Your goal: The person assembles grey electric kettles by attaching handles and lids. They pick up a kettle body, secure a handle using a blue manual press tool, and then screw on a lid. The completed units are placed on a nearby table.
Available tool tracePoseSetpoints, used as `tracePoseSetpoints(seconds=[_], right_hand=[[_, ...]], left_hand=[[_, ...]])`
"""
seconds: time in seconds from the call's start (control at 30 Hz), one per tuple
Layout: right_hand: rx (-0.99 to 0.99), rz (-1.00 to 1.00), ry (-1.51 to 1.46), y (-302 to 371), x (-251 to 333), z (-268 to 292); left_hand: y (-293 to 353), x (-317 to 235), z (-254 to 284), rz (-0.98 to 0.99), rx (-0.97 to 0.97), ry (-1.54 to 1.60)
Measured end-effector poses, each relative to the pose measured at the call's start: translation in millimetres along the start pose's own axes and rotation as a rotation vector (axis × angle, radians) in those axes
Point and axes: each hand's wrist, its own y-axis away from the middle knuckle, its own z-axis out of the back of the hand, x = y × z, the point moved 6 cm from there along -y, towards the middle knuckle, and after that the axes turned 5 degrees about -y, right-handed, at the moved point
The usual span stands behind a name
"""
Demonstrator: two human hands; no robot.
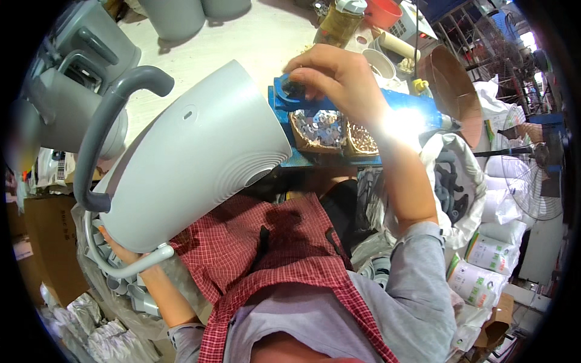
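Pale, matt-topped counter [263, 36] spreads behind everything, carrying more grey cans [175, 18]. Angled in front of it, at left of centre, is the main thing, a light-grey plastic can [187, 163], smooth and tapered, its open end facing the blue bar [426, 110]. The step in hand looks like steadying the can low down while the other hand attends to the bar; the next move, I judge, calls for a firm hold and a rim kept off the metal. Below the can lies an apron [272, 233] of red checked cloth, creased and soft. To the right, a crumpled white bag [476, 190] holds curved grey pieces. The dark handle [97, 136] arches beside the can, its upper end standing apart from the wall; a paler tube [148, 261] bends round the lower end.

The right hand [336, 75] has its fingers curled over the bar's near end; I cannot tell whether they pinch anything. The left hand [124, 253] lies under the can, its fingers mostly hidden, so their closeness is unclear.

Under the bar, a rough cardboard box [321, 148] holds flat metal pieces [318, 127]. Smallest is an oval slot [187, 114] in the can's wall.
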Motion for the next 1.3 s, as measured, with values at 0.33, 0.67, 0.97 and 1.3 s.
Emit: tracePoseSetpoints(seconds=[0.33, 0.67, 0.97, 1.3], right_hand=[[0.325, 0.092, 0.589, 90, -94, -30], [0.368, 0.240, 0.668, 96, -111, -35], [0.064, 0.087, 0.529, 104, -103, -7], [-0.273, 0.629, 0.650, 23, 30, 7]], left_hand=[[23, -16, -5, -0.185, 0.190, -0.145], [4, 2, 7, -0.133, 0.121, -0.244], [4, 3, 5, -0.107, 0.033, -0.210], [2, 5, -13, 0.026, 0.075, -0.015]])
